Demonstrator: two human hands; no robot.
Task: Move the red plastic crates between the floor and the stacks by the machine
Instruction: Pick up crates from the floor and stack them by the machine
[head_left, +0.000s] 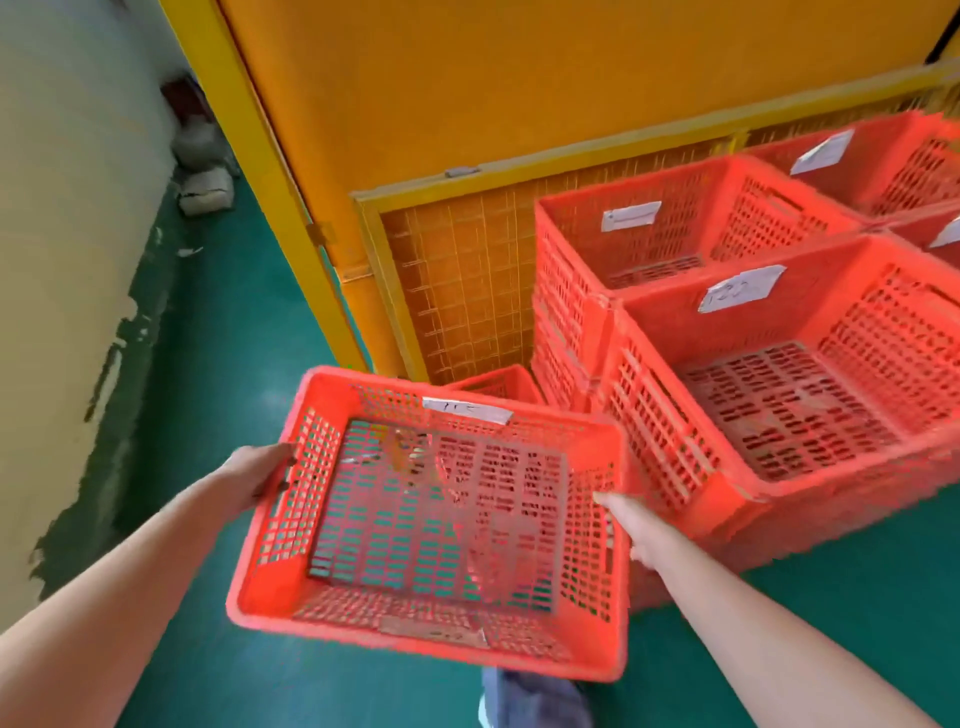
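So the empty red perforated plastic crate (431, 525) looks to be up in the air right now, carried over the green floor (234, 364), just left of the nearest stack of red crates (660, 436) by the yellow mesh machine guard (457, 291). The left hand (260, 473) is clamped on the left wall with fingers wrapped over the edge. The right hand (634, 530) grips the right wall from the outside, thumb up near the rim, though most of its fingers are hidden behind the plastic.

There's another low red crate (498, 382) sitting just behind the carried one, tucked against the foot of the stack. My guess is the carried crate is headed either onto that one or down beside it. Can't tell which from here.

Tips for doing this bit well:
- keep both hands on opposite walls like this so the crate stays level and doesn't twist
- line the corners up square before letting it drop in, since these nest and will jam if they go in crooked
- watch the right-hand knuckles, as that wall sits close to the stack and they'd get pinched
- turn the white paper label (467, 411) the same way as the others so it can be read
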